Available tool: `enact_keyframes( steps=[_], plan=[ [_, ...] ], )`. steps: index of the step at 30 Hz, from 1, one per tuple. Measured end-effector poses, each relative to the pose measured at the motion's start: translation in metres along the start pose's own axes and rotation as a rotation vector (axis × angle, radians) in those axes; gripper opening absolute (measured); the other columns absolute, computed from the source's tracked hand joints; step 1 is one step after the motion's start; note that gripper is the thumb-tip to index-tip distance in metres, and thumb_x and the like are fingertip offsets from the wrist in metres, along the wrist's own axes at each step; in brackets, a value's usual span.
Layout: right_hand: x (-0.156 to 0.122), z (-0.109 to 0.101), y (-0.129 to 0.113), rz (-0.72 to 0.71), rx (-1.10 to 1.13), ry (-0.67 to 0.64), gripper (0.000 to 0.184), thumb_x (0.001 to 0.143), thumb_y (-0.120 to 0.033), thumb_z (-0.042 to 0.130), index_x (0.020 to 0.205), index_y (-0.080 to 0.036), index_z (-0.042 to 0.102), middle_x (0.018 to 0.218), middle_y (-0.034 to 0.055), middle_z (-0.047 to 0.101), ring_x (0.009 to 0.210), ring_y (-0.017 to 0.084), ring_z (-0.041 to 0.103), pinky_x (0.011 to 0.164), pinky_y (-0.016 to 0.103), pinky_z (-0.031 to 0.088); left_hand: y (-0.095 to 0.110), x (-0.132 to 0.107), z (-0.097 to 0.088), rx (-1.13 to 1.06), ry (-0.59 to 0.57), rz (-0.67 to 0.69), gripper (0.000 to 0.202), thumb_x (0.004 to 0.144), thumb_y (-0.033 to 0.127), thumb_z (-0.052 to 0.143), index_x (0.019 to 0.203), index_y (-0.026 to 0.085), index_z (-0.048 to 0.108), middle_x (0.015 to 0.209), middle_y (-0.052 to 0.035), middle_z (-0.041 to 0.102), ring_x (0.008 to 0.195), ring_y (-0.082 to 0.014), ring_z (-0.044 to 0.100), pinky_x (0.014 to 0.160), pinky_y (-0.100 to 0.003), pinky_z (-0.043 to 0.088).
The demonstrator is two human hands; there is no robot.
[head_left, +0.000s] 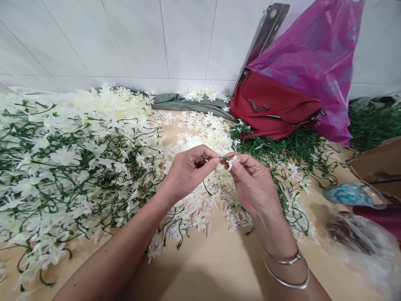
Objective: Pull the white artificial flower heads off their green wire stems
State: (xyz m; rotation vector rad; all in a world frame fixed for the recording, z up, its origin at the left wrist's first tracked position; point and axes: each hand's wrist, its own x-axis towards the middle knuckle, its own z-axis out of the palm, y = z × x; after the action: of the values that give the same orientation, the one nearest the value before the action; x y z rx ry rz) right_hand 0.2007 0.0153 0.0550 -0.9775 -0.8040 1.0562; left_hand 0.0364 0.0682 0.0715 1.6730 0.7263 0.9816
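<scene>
My left hand [191, 170] pinches a thin green stem between thumb and forefinger. Facing it, my right hand [255, 179] grips a small white artificial flower [232, 161] at the stem's other end; the fingertips nearly meet. Part of the stem is hidden by the fingers. Below and behind both hands lie loose white petals [203, 133] and pale stamen pieces [216, 202]. To the left rises a big heap of white artificial flowers [65, 156] on curly green stems. Bare green stems [282, 152] form a pile to the right.
A red handbag [269, 104] and a purple plastic bag [322, 62] lean near the tiled wall [188, 37]. At right are a blue face mask [351, 194], a clear plastic bag [366, 246] and a cardboard box [379, 161]. Everything rests on a tan surface [200, 267].
</scene>
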Motion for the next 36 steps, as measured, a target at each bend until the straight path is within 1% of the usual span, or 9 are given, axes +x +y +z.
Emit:
enact_keyframes(
  steps=[4, 7, 14, 17, 21, 23, 26, 30, 36],
  plan=[
    [0.0, -0.001, 0.002, 0.023, 0.005, 0.009, 0.022, 0.066, -0.038, 0.093, 0.075, -0.027, 0.076, 0.093, 0.0, 0.075, 0.09, 0.018, 0.065, 0.098, 0.036, 0.05, 0.001, 0.0, 0.001, -0.031, -0.002, -0.004, 0.018, 0.094, 0.035, 0.068, 0.096, 0.019, 0.075, 0.079, -0.0028, 0.072, 0.065, -0.0129, 0.054, 0.06, -0.025, 0.041],
    [0.0, -0.002, 0.002, 0.058, 0.036, -0.009, 0.021, 0.066, -0.037, 0.094, 0.075, -0.028, 0.077, 0.093, -0.0008, 0.075, 0.087, 0.016, 0.065, 0.095, 0.033, 0.051, 0.002, 0.001, 0.001, -0.041, -0.005, -0.013, 0.018, 0.094, 0.036, 0.069, 0.097, 0.02, 0.077, 0.086, -0.0045, 0.075, 0.072, -0.0153, 0.06, 0.064, -0.027, 0.046],
    [-0.001, -0.002, 0.001, 0.087, 0.088, -0.039, 0.016, 0.071, -0.036, 0.091, 0.077, -0.028, 0.078, 0.093, -0.0019, 0.075, 0.085, 0.013, 0.064, 0.089, 0.027, 0.052, -0.001, 0.001, 0.0, -0.069, -0.008, -0.057, 0.018, 0.093, 0.036, 0.069, 0.095, 0.018, 0.075, 0.087, -0.005, 0.074, 0.08, -0.0172, 0.065, 0.073, -0.029, 0.051],
    [0.0, -0.002, 0.003, 0.091, 0.082, -0.029, 0.019, 0.068, -0.036, 0.093, 0.077, -0.028, 0.078, 0.091, -0.0017, 0.076, 0.085, 0.014, 0.065, 0.091, 0.031, 0.053, -0.003, 0.0, 0.004, -0.105, -0.019, -0.065, 0.019, 0.093, 0.036, 0.07, 0.096, 0.019, 0.075, 0.086, -0.0044, 0.075, 0.077, -0.0154, 0.064, 0.069, -0.026, 0.05],
    [0.001, -0.001, 0.005, 0.072, 0.078, -0.011, 0.021, 0.065, -0.036, 0.095, 0.076, -0.028, 0.077, 0.089, -0.002, 0.075, 0.086, 0.015, 0.066, 0.095, 0.032, 0.052, -0.001, 0.0, 0.008, -0.17, -0.023, -0.11, 0.019, 0.091, 0.036, 0.071, 0.094, 0.018, 0.074, 0.085, -0.0038, 0.076, 0.06, -0.0095, 0.058, 0.055, -0.022, 0.045],
    [0.001, -0.001, 0.006, 0.062, 0.065, -0.007, 0.022, 0.065, -0.037, 0.095, 0.075, -0.028, 0.077, 0.088, -0.0019, 0.075, 0.084, 0.015, 0.065, 0.096, 0.033, 0.052, -0.001, 0.0, 0.01, -0.182, -0.008, -0.142, 0.019, 0.09, 0.035, 0.071, 0.092, 0.017, 0.073, 0.085, -0.0042, 0.076, 0.056, -0.0087, 0.058, 0.054, -0.022, 0.046],
    [0.002, 0.0, 0.008, 0.056, 0.035, -0.001, 0.024, 0.063, -0.04, 0.095, 0.074, -0.027, 0.077, 0.088, -0.0006, 0.076, 0.082, 0.016, 0.065, 0.095, 0.037, 0.053, -0.005, 0.0, 0.011, -0.204, 0.001, -0.159, 0.021, 0.09, 0.036, 0.072, 0.088, 0.016, 0.072, 0.086, -0.0052, 0.077, 0.062, -0.0109, 0.066, 0.062, -0.023, 0.053],
    [0.002, 0.0, 0.011, 0.063, 0.015, 0.019, 0.026, 0.063, -0.04, 0.095, 0.074, -0.026, 0.076, 0.092, 0.0009, 0.077, 0.087, 0.017, 0.066, 0.095, 0.036, 0.052, -0.013, -0.001, 0.013, -0.249, 0.009, -0.15, 0.022, 0.09, 0.037, 0.073, 0.089, 0.015, 0.072, 0.08, -0.0055, 0.076, 0.073, -0.0152, 0.073, 0.074, -0.027, 0.06],
    [0.002, 0.001, 0.013, 0.099, 0.055, 0.021, 0.027, 0.061, -0.039, 0.096, 0.073, -0.025, 0.076, 0.089, 0.0007, 0.077, 0.088, 0.017, 0.067, 0.094, 0.035, 0.053, -0.015, -0.002, 0.02, -0.32, 0.049, -0.151, 0.021, 0.089, 0.036, 0.074, 0.088, 0.015, 0.071, 0.081, -0.005, 0.076, 0.075, -0.0159, 0.075, 0.078, -0.03, 0.063]
  ],
)
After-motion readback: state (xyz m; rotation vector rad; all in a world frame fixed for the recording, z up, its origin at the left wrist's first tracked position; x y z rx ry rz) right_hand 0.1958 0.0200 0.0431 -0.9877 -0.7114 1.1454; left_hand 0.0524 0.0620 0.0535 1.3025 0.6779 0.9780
